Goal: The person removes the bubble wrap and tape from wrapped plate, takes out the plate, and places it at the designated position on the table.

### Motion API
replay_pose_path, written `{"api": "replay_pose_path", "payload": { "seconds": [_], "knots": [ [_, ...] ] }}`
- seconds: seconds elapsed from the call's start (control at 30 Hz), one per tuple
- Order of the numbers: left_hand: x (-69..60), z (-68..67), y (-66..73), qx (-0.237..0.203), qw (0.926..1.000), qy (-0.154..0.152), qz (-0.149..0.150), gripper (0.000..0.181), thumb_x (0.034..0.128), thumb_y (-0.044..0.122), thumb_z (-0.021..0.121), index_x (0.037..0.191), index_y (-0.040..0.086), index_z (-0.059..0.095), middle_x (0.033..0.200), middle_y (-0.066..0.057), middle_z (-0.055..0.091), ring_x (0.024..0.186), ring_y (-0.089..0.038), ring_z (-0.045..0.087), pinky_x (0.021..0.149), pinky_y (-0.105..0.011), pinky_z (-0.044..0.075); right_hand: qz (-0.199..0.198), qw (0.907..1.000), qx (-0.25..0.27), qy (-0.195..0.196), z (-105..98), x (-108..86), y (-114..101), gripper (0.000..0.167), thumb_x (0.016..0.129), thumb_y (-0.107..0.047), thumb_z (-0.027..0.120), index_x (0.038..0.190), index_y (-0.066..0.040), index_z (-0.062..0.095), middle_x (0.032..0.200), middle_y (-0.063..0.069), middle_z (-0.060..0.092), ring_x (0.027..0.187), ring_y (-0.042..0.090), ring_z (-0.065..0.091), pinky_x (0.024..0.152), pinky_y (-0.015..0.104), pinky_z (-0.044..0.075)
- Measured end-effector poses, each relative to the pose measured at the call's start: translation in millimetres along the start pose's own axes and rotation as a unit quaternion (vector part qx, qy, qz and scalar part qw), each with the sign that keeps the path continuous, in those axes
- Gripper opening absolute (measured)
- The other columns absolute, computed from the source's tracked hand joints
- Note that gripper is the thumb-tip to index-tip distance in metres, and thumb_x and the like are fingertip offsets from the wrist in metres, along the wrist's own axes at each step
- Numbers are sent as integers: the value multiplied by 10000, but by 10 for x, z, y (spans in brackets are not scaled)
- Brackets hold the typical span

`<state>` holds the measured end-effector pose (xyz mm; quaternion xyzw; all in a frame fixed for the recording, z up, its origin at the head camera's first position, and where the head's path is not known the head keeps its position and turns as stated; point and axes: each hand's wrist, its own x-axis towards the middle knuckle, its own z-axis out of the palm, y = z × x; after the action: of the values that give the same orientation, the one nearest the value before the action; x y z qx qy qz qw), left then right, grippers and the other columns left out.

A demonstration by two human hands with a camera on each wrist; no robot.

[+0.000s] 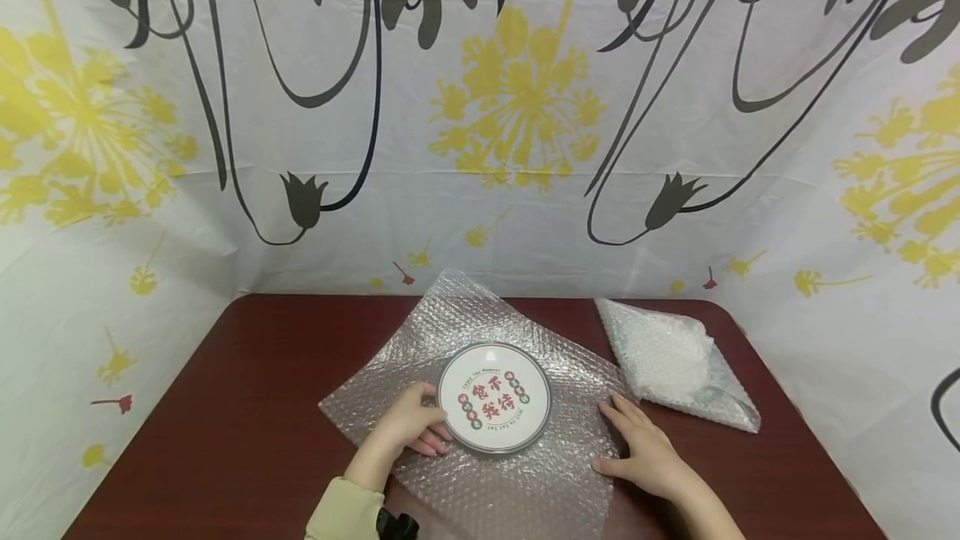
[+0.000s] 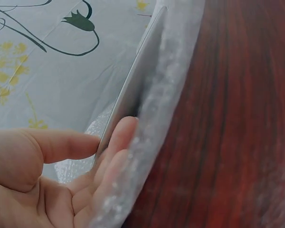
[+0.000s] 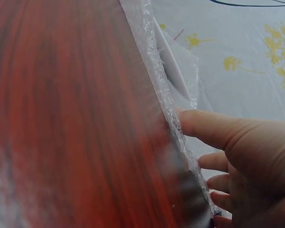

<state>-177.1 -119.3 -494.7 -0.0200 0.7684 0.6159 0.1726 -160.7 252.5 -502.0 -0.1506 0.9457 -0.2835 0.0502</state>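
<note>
Plate [image 1: 493, 390] lower ctr of frame on bubble wrap [image 1: 532, 482]. L hand [image 1: 412, 422] fingers pinch its edge; R hand [image 1: 642, 450] fingers spread on wrap. Prob. stiff, slick, breakable: hold opp. edges.

Got loads of room over the table [image 1: 187, 415] left of the bubble wrap [image 1: 525, 490], plus a decent gap between plate [image 1: 494, 397] and right hand [image 1: 643, 450], but blocked by the left hand [image 1: 416, 422] at the plate's rim, the packet [image 1: 671, 357] back right and the curtain [image 1: 480, 252] behind.
</note>
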Motion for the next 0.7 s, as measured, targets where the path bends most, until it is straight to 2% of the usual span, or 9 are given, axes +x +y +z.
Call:
{"api": "replay_pose_path", "payload": {
  "seconds": [0.2,0.43,0.7],
  "knots": [
    [16,6,-24,-270,9996,-62,22,553,901,0,504,1368,-157,253,706,-178,668,592,-295,676,506,-359,557,-24,10000,32,19,1,-7,0,911,732,-496,770,1406,18,435,1493,275,267,1353,493,194,976,739,157],
    [46,17,-59,-421,9990,134,-107,571,862,-13,511,1366,-139,274,689,-172,661,594,-284,676,509,-351,556,-36,10000,65,-23,-5,-9,-5,910,737,-499,766,1408,18,432,1491,278,267,1352,495,195,975,740,157],
    [65,5,-64,-694,9971,214,-210,554,826,-22,527,1336,-104,325,681,-176,642,565,-255,664,503,-339,553,9,10000,16,-48,-10,3,-6,915,732,-503,769,1410,12,432,1491,276,269,1353,491,198,979,735,164]
  ]
}}
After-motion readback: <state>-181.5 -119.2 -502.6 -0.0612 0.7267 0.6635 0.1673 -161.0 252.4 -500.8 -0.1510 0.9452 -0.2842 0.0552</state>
